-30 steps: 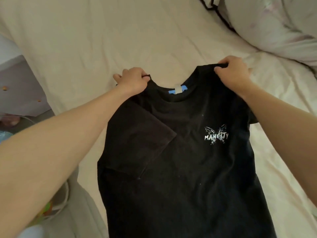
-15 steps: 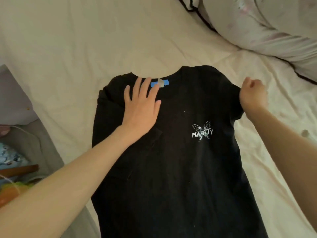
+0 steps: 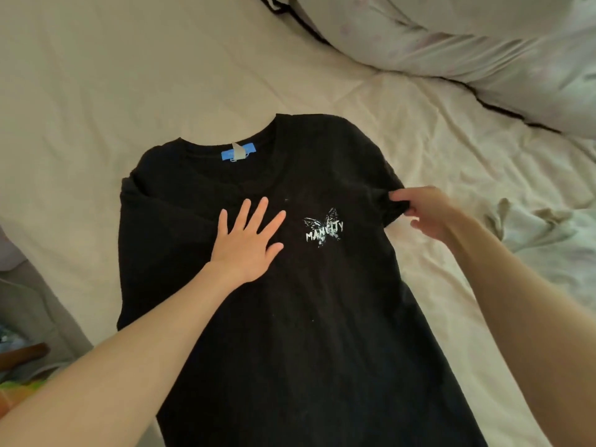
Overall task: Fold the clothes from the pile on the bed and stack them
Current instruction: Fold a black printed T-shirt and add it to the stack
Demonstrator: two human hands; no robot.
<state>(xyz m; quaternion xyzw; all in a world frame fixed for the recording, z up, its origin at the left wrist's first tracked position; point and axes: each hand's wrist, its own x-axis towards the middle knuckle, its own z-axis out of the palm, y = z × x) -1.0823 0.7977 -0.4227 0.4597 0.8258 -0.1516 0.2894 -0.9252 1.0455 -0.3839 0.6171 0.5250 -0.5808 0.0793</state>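
Head view had the black T-shirt (image 3: 290, 317) spread face-up on the cream bed sheet (image 3: 96, 91), collar toward the pillows, blue neck label (image 3: 234, 154) showing, white butterfly print (image 3: 323, 228) on the chest. The left hand (image 3: 246, 243) lay flat on the chest with fingers straight and splayed, pinning the cloth. The right hand (image 3: 425, 214) was over at the far sleeve (image 3: 392, 196), fingers curled and pinching the sleeve's edge. The near sleeve looked tucked in across the body already, though the dark fabric hid the crease line.

That shirt read as light, thin cotton: limp, no stiffness, apt to drag and wrinkle when pulled, and not slippery on the sheet. Nothing fragile about it. The sensible holds were the sleeve hem and the shoulder seam for the inward fold, then the bottom hem, which ran out of frame. A rumpled duvet (image 3: 483, 43) lay beyond; no stack of folded clothes was in view.
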